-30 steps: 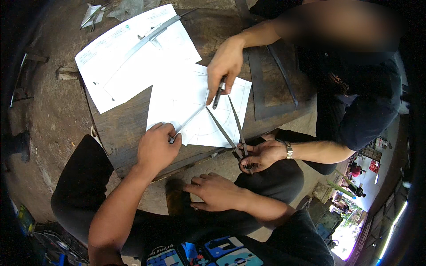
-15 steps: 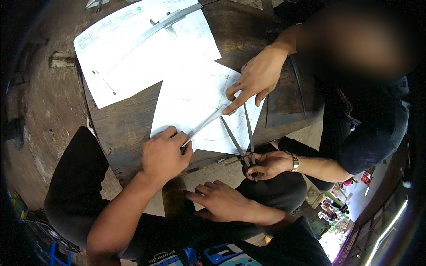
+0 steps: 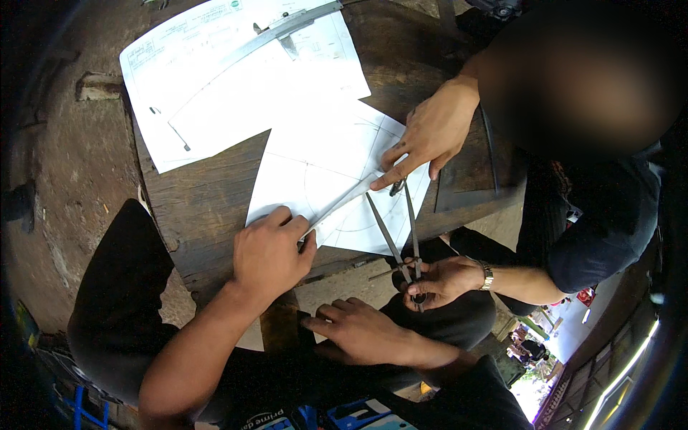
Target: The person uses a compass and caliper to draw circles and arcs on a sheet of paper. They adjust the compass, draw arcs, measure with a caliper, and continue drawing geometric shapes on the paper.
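While four hands share the wooden counter [image 3: 193, 211] in the head view, two are the wearer's and two belong to one co-worker. The wearer's left hand [image 3: 269, 258] is closed, fingers bent and thumb tucked in on the near end of one pale straightedge [image 3: 342, 206]; the knuckles hide exactly how that end is gripped. The straightedge lies slantwise across the lower of two paper sheets, the drawn sheet [image 3: 287, 179], which bears thin arcs and lines. The wearer's right hand [image 3: 365, 333] rests over the lap, loosely open, nothing visible in it, its palm turned out of sight. A co-worker's upper hand [image 3: 433, 132] sets a fingertip at the straightedge's far end, partly covering it; a small dark object [image 3: 398, 188] just below those fingers is hard to identify. The co-worker's other hand [image 3: 444, 279], below one wristwatch [image 3: 486, 276], holds one pair of dividers [image 3: 388, 231], two legs spread; whether the tips touch paper cannot be told. One caliper [image 3: 294, 27] lies on the upper sheet [image 3: 215, 107], whose top edge is cut off by the frame and whose middle is washed out by glare.
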Motion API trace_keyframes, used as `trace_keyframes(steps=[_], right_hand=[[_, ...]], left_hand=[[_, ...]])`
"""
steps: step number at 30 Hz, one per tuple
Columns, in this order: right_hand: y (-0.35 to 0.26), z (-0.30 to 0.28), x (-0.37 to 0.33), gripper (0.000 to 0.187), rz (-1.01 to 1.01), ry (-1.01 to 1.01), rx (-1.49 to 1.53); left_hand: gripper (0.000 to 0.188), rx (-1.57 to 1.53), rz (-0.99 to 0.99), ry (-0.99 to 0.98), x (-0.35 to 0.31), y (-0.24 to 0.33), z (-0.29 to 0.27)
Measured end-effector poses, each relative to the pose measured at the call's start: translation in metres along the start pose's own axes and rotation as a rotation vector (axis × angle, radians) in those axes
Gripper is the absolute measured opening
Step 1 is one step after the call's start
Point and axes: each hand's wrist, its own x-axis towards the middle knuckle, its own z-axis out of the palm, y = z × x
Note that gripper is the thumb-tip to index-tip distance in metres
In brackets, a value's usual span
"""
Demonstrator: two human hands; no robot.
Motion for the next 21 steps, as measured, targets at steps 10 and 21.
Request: trace_keyframes(steps=[10, 21], right_hand=[[-0.0039, -0.0094, 0.0028, 0.049, 0.049, -0.125, 0.087], [-0.0051, -0.009, 0.0029, 0.051, 0.049, -0.131, 0.074]], left_hand=[[0.017, -0.021, 0.0, 0.014, 0.0014, -0.0004, -0.001], [0.018, -0.025, -0.015, 0.003, 0.0021, -0.0016, -0.0012]])
